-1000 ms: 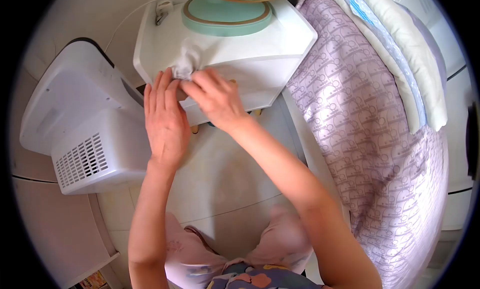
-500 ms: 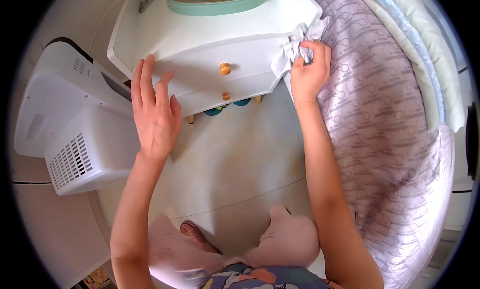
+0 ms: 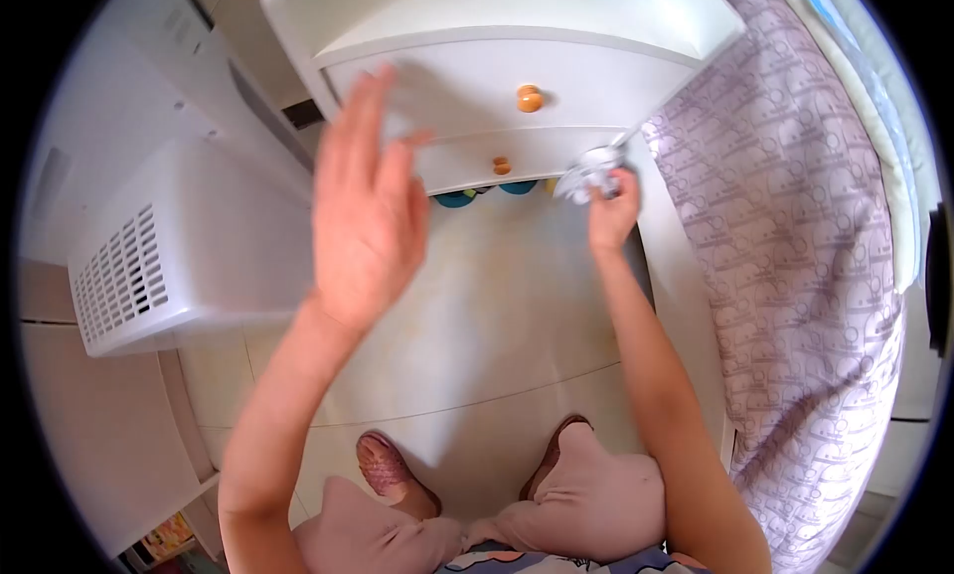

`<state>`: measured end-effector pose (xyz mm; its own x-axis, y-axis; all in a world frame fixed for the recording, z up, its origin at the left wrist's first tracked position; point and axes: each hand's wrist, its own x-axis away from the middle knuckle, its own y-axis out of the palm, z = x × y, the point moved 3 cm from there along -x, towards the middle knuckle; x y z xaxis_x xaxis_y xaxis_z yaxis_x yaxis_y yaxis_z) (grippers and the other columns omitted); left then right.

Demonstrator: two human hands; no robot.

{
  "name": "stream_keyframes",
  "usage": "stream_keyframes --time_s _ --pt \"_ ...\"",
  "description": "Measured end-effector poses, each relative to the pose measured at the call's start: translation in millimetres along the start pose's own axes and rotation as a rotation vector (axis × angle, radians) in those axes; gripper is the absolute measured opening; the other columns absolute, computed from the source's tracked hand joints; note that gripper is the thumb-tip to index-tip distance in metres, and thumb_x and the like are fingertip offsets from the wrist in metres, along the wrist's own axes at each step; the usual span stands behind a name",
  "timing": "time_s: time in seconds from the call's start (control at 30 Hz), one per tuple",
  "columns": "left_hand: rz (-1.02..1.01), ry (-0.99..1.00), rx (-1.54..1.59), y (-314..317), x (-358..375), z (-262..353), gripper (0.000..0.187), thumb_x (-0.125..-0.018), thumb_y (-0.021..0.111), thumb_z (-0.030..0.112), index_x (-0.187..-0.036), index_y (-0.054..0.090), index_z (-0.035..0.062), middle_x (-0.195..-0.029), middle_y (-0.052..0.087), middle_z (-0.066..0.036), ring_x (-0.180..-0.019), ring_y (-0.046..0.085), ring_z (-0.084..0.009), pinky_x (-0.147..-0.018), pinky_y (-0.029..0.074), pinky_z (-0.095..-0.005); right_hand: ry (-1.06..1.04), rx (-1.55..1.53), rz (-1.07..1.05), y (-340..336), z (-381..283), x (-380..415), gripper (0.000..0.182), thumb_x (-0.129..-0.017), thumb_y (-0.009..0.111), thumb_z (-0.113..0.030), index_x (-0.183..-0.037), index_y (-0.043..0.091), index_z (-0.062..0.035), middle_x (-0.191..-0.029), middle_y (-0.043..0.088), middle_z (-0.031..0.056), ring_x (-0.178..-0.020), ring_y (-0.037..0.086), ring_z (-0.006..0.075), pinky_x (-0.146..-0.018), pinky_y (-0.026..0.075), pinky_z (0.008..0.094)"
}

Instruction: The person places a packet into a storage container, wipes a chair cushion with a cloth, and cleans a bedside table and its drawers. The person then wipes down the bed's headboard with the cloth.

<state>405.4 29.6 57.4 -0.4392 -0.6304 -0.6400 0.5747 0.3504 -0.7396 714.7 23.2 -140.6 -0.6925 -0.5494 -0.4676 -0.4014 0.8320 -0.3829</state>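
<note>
A crumpled white and grey cloth (image 3: pixel 593 174) is bunched in my right hand (image 3: pixel 614 211), at the lower right corner of the white drawer cabinet (image 3: pixel 447 82). My left hand (image 3: pixel 370 201) is slightly blurred, its fingers spread and holding nothing, in front of the cabinet's left side. Two drawers show on the cabinet front. The upper one has a round wooden knob (image 3: pixel 529 98), and a smaller knob (image 3: pixel 502 165) is on the lower one.
A white appliance with a slotted grille (image 3: pixel 129 276) stands at the left. On the right lies a patterned purple-grey quilt (image 3: pixel 785 226) on a bed. Blue-green items (image 3: pixel 455 198) show beneath the cabinet. Two shoes (image 3: pixel 386 462) are on the tiled floor.
My right hand has moved down with the cloth, from the upper drawer's right edge to the lower corner. My left hand has shifted right. The view has tilted down and leftward.
</note>
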Motion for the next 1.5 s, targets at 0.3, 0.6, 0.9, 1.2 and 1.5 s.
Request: stream_keyframes --time_s 0.3,0.6,0.9,1.2,1.5 --pt "-0.755 0.013 0.058 77.0 118.0 13.9 0.026 -0.080 0.062 0.004 -0.106 0.063 0.0042 -0.128 0.053 -0.013 -0.121 0.050 -0.0276 -0.109 0.032 -0.0509 0.056 -0.089 -0.390 26.1 -70.2 34.4 0.035 -0.064 0.078 -0.002 -0.094 0.060 -0.0046 -0.086 0.058 0.0043 -0.079 0.058 0.0187 -0.071 0.047 0.0323" --pt "-0.648 -0.131 0.282 68.1 113.3 -4.0 0.026 -0.080 0.062 0.002 -0.106 0.062 0.0032 -0.118 0.060 -0.012 -0.111 0.056 -0.0271 -0.104 0.038 -0.0429 0.292 -0.582 -0.077 41.7 -125.7 31.7 0.030 -0.079 0.070 0.008 -0.100 0.050 0.0019 -0.093 0.061 0.0095 -0.081 0.062 0.0136 -0.068 0.053 0.0257" --pt "-0.600 -0.241 0.307 76.2 104.8 -8.8 0.019 -0.077 0.061 0.001 -0.096 0.062 0.0006 -0.107 0.063 -0.014 -0.107 0.058 -0.0290 -0.098 0.043 -0.0405 -0.191 -0.326 -0.426 87.5 -195.1 97.5 0.028 -0.064 0.067 0.009 -0.087 0.061 -0.0048 -0.086 0.054 0.0082 -0.074 0.058 0.0249 -0.065 0.050 0.0304" --pt "-0.442 -0.327 0.452 82.2 121.6 -9.4 0.018 -0.080 0.058 0.000 -0.097 0.064 0.0011 -0.105 0.063 -0.011 -0.104 0.059 -0.0285 -0.096 0.045 -0.0406 -1.045 -0.380 -0.184 54.2 -299.7 36.1 0.045 -0.059 0.066 0.011 -0.097 0.072 -0.0134 -0.095 0.055 0.0019 -0.075 0.055 0.0184 -0.062 0.048 0.0287" --pt "-0.627 -0.338 0.456 98.3 133.5 -1.3 0.019 -0.081 0.058 0.000 -0.099 0.064 0.0012 -0.105 0.063 -0.011 -0.104 0.059 -0.0283 -0.093 0.046 -0.0411 -1.314 -0.123 -0.303 87.1 -248.2 73.7 0.032 -0.063 0.065 0.000 -0.092 0.071 -0.0135 -0.079 0.051 0.0002 -0.070 0.054 0.0171 -0.057 0.048 0.0291"
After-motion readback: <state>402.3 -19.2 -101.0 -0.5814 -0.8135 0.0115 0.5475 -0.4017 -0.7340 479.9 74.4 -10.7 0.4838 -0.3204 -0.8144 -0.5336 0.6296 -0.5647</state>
